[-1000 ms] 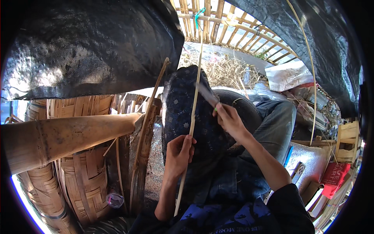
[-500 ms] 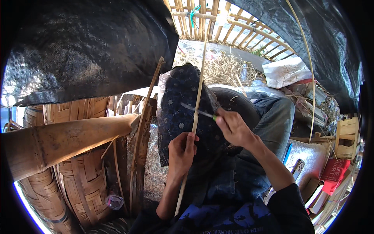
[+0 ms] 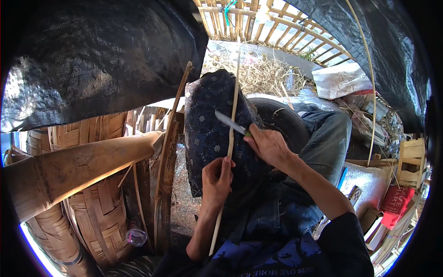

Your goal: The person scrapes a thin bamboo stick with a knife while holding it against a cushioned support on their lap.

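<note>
A long pale bamboo strip runs from my lap up over a dark patterned cloth that drapes my leg. My left hand is closed around the strip, the thumb lying along it. In my right hand is a knife with a green handle, gripped in the fist. Its blade lies across the strip above my left hand and points up to the left. Whether the edge bites into the strip, I cannot tell.
A thick bamboo pole juts in from the left above woven bamboo baskets. Black plastic sheeting hangs at upper left. Beyond my knee lie a tyre, a heap of shavings and a white sack.
My right hand with the knife has moved slightly up and left along the strip, and the blade now shows broader. The left hand keeps its hold in nearly the same place.
</note>
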`<state>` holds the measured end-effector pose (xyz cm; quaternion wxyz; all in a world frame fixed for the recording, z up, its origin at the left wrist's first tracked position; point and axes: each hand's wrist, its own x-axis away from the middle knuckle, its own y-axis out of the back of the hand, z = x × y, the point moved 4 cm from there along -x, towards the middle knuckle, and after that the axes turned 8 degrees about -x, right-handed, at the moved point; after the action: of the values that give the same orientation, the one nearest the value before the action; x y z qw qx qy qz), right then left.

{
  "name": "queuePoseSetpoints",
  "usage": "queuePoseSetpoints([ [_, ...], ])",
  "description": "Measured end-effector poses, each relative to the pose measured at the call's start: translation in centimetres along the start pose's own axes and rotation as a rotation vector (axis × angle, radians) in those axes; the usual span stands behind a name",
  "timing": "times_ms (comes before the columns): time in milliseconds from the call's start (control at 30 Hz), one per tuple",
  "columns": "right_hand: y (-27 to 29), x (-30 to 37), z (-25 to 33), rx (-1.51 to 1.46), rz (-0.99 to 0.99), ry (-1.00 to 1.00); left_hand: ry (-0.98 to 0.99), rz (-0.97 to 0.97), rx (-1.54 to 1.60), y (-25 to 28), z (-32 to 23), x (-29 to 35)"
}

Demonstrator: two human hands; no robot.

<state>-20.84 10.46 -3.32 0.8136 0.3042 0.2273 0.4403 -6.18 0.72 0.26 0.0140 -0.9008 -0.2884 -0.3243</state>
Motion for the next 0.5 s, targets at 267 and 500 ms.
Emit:
queuePoseSetpoints([
  [267, 4.0, -1.9, 0.4, -0.208, -0.120, -0.166, -0.309, -0.171, -0.465, -0.4, -0.8, 0.1],
  [500, 4.9, 2.3, 3.5, 0.014, 0.085, -0.124, -0.432, -0.231, -0.751, -1.2, -1.8, 0.5],
])
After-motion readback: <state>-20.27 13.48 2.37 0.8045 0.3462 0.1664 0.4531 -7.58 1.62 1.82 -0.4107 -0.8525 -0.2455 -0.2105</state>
